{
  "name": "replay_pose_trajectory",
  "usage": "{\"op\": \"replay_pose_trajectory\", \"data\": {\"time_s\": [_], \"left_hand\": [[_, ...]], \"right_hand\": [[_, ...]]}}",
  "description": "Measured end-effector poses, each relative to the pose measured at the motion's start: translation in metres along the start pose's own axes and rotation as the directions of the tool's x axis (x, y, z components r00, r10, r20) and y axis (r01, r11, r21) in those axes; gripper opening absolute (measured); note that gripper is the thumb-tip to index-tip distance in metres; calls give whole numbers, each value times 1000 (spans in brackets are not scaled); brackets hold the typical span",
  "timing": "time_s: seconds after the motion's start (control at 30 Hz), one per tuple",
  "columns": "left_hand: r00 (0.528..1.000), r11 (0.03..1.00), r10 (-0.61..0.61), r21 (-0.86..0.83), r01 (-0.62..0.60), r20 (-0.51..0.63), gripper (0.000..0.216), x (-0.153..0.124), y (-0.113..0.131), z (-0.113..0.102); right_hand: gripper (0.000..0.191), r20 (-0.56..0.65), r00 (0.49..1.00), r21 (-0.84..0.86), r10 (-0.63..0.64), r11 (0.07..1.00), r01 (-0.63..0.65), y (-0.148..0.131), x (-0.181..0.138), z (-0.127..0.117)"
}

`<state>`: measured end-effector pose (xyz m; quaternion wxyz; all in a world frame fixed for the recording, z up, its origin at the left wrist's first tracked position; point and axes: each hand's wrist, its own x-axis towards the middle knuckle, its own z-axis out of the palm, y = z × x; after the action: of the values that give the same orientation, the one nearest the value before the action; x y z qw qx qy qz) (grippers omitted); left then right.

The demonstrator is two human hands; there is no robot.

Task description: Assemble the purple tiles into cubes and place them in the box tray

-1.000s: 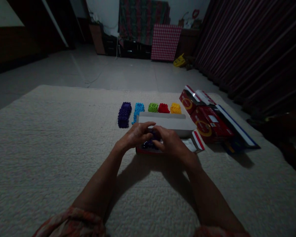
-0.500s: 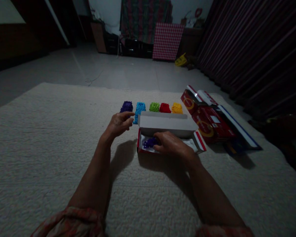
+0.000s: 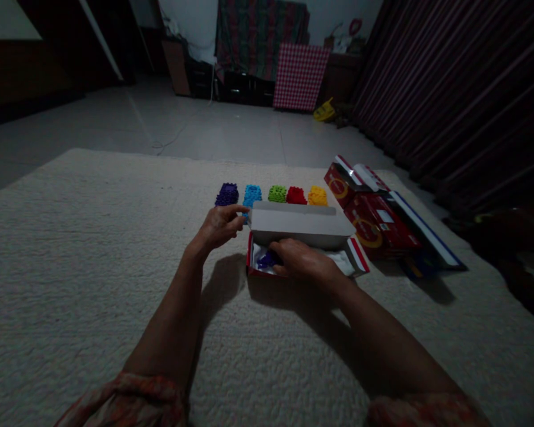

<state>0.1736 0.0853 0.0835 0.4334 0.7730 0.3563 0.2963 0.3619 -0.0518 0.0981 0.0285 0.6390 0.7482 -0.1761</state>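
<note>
An open red-and-white box (image 3: 356,254) lies on the cream rug, its white lid (image 3: 300,222) folded up at the back. My right hand (image 3: 302,262) reaches into the box with fingers bent over loose purple pieces (image 3: 264,260). My left hand (image 3: 219,226) hovers just left of the lid. Its fingers are pinched together at the near end of the purple row (image 3: 227,194) and blue row (image 3: 252,194); what they hold is hidden. Behind the lid stand green (image 3: 276,193), red (image 3: 296,195) and yellow (image 3: 317,196) clusters.
More red boxes (image 3: 376,220) lie open to the right of the box, near a dark striped curtain (image 3: 463,89). The cream rug (image 3: 93,249) spreads wide to the left. Far back on the tiled floor are a checkered board (image 3: 300,77) and a yellow toy (image 3: 324,111).
My left hand has left the box and moved up and left to the near end of the purple row. My right hand has stayed in the box, shifting slightly left.
</note>
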Motion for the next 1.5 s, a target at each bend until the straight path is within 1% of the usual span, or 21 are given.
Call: {"op": "replay_pose_trajectory", "data": {"time_s": [0.1, 0.2, 0.27, 0.37, 0.43, 0.57, 0.63, 0.77, 0.87, 0.97, 1.03, 1.17, 1.23, 1.33, 1.4, 1.5], "left_hand": [[1000, 1000, 10, 7, -9, -6, 43, 0, -2, -3], [999, 1000, -8, 9, 9, -48, 44, 1, -7, -7], [995, 999, -43, 12, 44, -87, 43, 1, -10, -10], [990, 993, -106, 32, 110, -98, 42, 1, -16, -15], [984, 987, -141, 61, 148, -108, 39, 1, -22, -21], [957, 971, -203, 83, 224, -208, 36, 1, -35, -32], [951, 970, -209, 73, 231, -226, 37, 2, -39, -32], [968, 977, -168, 99, 189, -186, 38, 4, -40, -21], [981, 981, -132, 126, 150, -141, 40, 4, -36, -14], [987, 984, -110, 125, 125, -117, 42, 1, -29, -14], [988, 984, -106, 133, 121, -114, 41, 0, -25, -14], [984, 978, -124, 150, 142, -125, 41, 0, -23, -14], [983, 976, -133, 157, 153, -129, 42, 1, -24, -13], [984, 978, -140, 140, 155, -111, 44, 4, -28, -11], [985, 982, -142, 113, 153, -102, 42, 5, -30, -9], [985, 986, -142, 74, 150, -101, 38, 5, -30, -9]], "right_hand": [[32, -2, 1000, -3, 11, 1000, -11, -4, 3, -2], [29, -2, 1000, 15, 20, 1000, -20, -4, 5, -1], [27, -3, 1000, 10, 19, 1000, -19, -2, 7, 2], [28, -16, 1000, -18, -1, 1000, 1, 2, 10, 8], [29, -26, 1000, -3, -15, 1000, 14, 4, 9, 9], [25, -31, 999, 45, 21, 999, -20, 5, 2, 2], [20, -36, 998, 46, 46, 998, -44, 3, -3, -3], [16, -72, 994, 14, 85, 996, -85, -2, -8, -9], [18, -63, 994, -42, 85, 995, -88, -6, -7, -7], [24, -55, 996, -83, 66, 994, -70, -9, -4, -4], [28, -64, 995, -123, 79, 989, -87, -11, -2, -3], [27, -52, 991, -210, 124, 969, -133, -13, 3, 1], [26, -67, 991, -209, 118, 969, -130, -13, 4, 3], [22, -77, 990, -147, 114, 981, -124, -10, 5, 1], [19, -56, 992, -90, 116, 989, -121, -5, 2, -5], [22, -23, 992, -50, 124, 991, -125, 7, -9, -18]]}}
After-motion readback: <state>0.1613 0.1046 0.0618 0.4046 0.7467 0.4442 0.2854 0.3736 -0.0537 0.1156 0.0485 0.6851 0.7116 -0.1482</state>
